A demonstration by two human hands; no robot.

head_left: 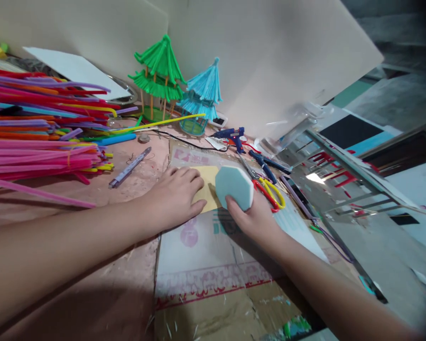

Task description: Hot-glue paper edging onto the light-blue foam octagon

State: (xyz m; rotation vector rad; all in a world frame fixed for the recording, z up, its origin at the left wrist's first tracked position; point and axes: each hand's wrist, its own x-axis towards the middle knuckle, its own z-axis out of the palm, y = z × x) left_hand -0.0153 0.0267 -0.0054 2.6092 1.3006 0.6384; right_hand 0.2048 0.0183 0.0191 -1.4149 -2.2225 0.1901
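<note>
The left hand hides part of the yellow sheet; both forearms run off-frame.

pale blue octagonal foam block | upright | touching yellow sheet edge

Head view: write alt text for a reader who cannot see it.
The right hand holds a pale blue octagonal foam piece upright while the left hand presses flat on a yellow sheet over cardboard. Scissors, a glue gun and colourful straws lie nearby.
</note>
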